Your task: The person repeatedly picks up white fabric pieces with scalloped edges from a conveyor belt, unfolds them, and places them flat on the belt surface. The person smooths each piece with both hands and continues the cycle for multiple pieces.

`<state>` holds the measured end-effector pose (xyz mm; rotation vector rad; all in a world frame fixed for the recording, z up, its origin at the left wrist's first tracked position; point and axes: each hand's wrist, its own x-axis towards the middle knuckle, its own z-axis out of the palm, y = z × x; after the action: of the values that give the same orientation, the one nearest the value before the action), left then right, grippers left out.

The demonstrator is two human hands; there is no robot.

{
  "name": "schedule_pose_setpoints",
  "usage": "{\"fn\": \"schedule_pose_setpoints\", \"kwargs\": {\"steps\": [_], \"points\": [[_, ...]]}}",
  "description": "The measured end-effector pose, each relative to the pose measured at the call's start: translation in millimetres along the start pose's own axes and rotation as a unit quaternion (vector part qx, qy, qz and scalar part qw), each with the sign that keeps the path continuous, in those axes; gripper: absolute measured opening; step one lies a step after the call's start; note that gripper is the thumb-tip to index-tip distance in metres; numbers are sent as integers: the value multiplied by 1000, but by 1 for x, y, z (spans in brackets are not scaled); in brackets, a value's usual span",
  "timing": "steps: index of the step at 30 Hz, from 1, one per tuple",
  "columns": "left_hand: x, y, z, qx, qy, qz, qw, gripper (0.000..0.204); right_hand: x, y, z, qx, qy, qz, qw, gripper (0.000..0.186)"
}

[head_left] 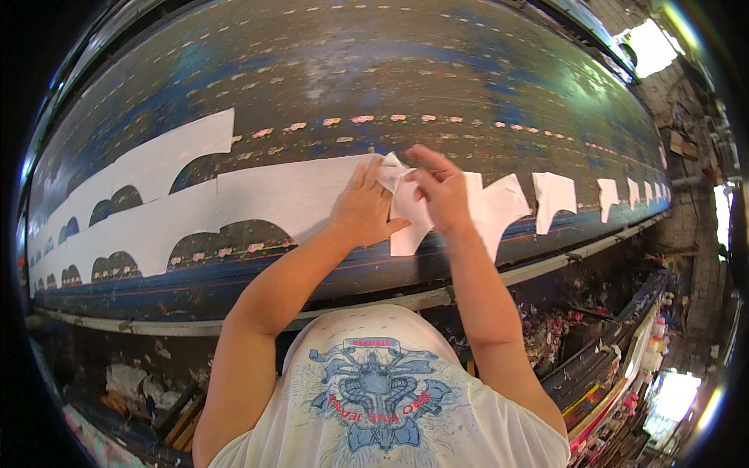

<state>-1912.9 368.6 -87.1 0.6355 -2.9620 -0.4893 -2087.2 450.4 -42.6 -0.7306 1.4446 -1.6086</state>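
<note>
My left hand [363,206] lies flat with fingers spread on a long white cut fabric piece [273,193], its edge curved like a garment panel. Beside it, my right hand [441,190] has bent fingers, slightly blurred, closed at the rumpled edge of a smaller white fabric piece [410,222]. That piece is folded and partly raised between my two hands. Just right of my right hand, another white fabric piece [499,204] lies on the dark long table [328,78]. My right fingertips are partly hidden.
More white cut pieces [554,196] run in a row toward the right end. A second white panel [168,148] lies farther back at left. A pale rail [538,269] edges the table near me. Below right are cluttered shelves [616,366]; rags [133,382] lie below left.
</note>
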Motion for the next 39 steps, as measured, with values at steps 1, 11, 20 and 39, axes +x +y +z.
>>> {"fn": "schedule_pose_setpoints", "kwargs": {"steps": [1,11,20,39], "points": [[18,13,-9,22,-72,-13,997,99,-15,-8,8,-6,-30,-4,1000,41],[58,27,19,8,45,43,998,95,-134,16,-58,-407,34,-81,909,32],[69,53,21,1,32,-8,999,91,-103,-9,-187,-674,141,-138,711,24],[155,181,61,-284,144,18,948,26,-17,-67,-293,-304,-21,-116,946,14]]}}
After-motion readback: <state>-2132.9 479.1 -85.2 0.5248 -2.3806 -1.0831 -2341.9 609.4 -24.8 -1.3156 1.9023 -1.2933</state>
